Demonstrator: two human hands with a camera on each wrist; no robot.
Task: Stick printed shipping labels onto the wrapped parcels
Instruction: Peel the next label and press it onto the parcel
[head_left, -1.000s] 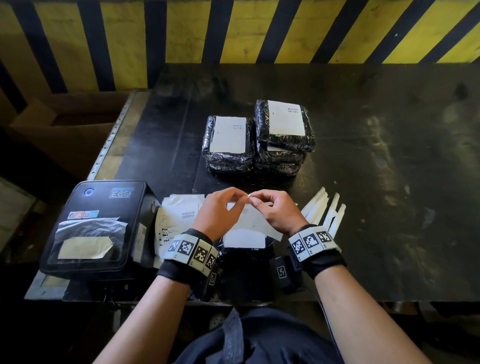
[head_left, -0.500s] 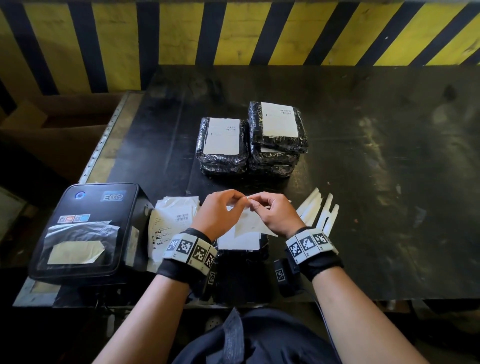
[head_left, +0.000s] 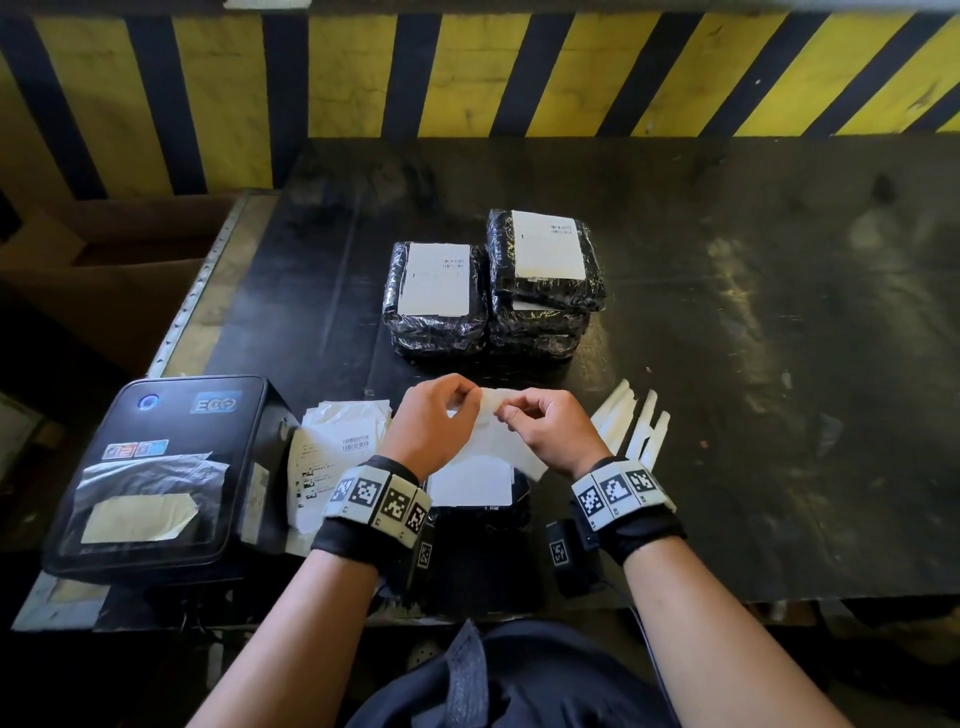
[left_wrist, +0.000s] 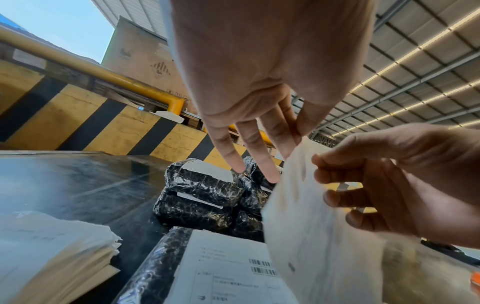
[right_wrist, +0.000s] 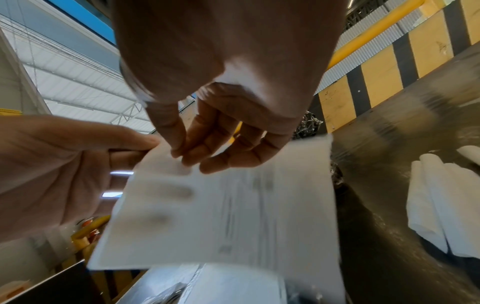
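Above the dark table (head_left: 727, 312), before a striped wall (head_left: 467, 73), both hands pinch one label (head_left: 498, 441).

label in hand: white printed sheet (head_left: 496, 441), hanging tilted, its top edge pinched between both hands' fingers (left_wrist: 293, 131)
nearest parcel: black-wrapped, labelled (left_wrist: 223, 273), flat on the desk directly below the fingers
stacked parcels: black-wrapped, white-labelled (head_left: 488, 291), two piles beyond the fingers

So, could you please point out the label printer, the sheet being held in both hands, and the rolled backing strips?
label printer (head_left: 156, 467): head view, middle of its black lid.
held sheet (right_wrist: 233, 216): right wrist view, centre of the white paper.
rolled backing strips (head_left: 631, 423): head view, middle of the white rolls.
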